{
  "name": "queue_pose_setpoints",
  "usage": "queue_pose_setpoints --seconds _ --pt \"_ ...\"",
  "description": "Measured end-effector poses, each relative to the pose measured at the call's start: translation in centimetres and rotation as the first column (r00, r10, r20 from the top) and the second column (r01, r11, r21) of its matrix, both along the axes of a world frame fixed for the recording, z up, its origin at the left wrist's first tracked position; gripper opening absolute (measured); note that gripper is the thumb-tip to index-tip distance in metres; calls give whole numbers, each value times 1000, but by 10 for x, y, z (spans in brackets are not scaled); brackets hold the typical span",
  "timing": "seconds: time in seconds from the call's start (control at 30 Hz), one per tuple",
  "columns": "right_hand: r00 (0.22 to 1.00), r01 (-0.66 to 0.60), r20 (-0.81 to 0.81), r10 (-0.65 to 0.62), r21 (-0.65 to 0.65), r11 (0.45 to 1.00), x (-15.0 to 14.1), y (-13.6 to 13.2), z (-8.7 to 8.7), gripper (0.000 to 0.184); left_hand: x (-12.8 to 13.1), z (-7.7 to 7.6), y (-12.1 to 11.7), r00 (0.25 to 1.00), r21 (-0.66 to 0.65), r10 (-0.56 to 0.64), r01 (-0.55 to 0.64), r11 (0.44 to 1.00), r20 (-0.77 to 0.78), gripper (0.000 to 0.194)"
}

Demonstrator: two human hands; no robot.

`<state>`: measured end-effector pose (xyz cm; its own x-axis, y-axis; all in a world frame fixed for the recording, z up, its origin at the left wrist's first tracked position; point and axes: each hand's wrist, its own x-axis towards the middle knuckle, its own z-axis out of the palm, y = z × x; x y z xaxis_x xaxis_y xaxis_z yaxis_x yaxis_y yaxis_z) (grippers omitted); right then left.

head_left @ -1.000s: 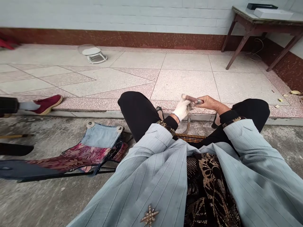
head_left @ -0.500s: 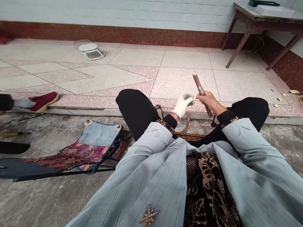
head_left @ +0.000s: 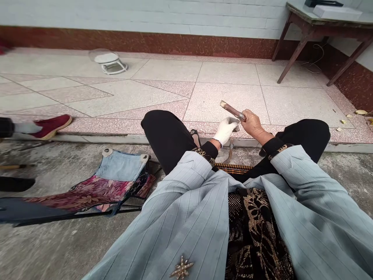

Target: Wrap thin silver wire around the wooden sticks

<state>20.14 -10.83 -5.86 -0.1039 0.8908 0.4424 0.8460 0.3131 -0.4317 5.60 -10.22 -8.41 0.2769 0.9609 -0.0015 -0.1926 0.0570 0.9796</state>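
Observation:
My right hand [head_left: 252, 123], bare, is closed around a brown wooden stick [head_left: 230, 109]. Silvery wire [head_left: 241, 116] is wound around the stick beside my fingers. The stick's pale cut end points left and slightly up, away from my body. My left hand [head_left: 226, 129] wears a white glove and sits just below the stick. Its thumb and fingers are pinched together close to the wire; what is between them is too small to make out. Below the hands, a bent brown piece [head_left: 230, 151] with a wrapped band stands near the step.
A folding chair [head_left: 118, 167] of denim and floral cloth stands at left. Beyond it is another person's red shoe [head_left: 54, 126] on the raised tiled step. A white stool [head_left: 109, 62] and a wooden table [head_left: 309, 23] stand farther back. A woven edge [head_left: 233, 168] shows between my legs.
The stick swung from lying sideways in both hands to nearly upright in my right hand, then tipped left over the glove. My gloved hand came off the stick's shaft.

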Motion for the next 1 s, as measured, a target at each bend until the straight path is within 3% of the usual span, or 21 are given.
queue_pose_setpoints --seconds 0.17,0.33,0.53,0.63,0.73,0.8,0.87,1.0 --pt "995 7 99 -6 -10 1000 2 1 -1 10 1 -4 4 965 -147 -119 156 977 234 14" --pt "998 -33 57 32 18 999 3 3 0 10 -4 6 4 868 -264 -281 407 874 409 9" --pt "997 -81 -13 81 53 995 3 0 10 14 -7 14 -2 863 -280 -287 421 863 415 12" --pt "995 -80 -60 83 50 996 4 0 14 18 -6 12 -4 908 -221 -244 329 918 340 9" --pt "993 -79 -86 81 29 996 5 1 14 22 -4 10 -6 976 -93 -89 109 990 197 17" --pt "994 -62 -94 63 15 998 4 2 13 23 -4 10 -6 1000 37 6 -8 999 30 17" --pt "995 -47 -91 47 5 999 2 1 12 22 -5 11 -7 979 178 73 -38 983 -192 14" --pt "997 -68 -31 68 7 998 -1 0 10 17 -9 15 -6 838 402 220 -1 916 -499 18"
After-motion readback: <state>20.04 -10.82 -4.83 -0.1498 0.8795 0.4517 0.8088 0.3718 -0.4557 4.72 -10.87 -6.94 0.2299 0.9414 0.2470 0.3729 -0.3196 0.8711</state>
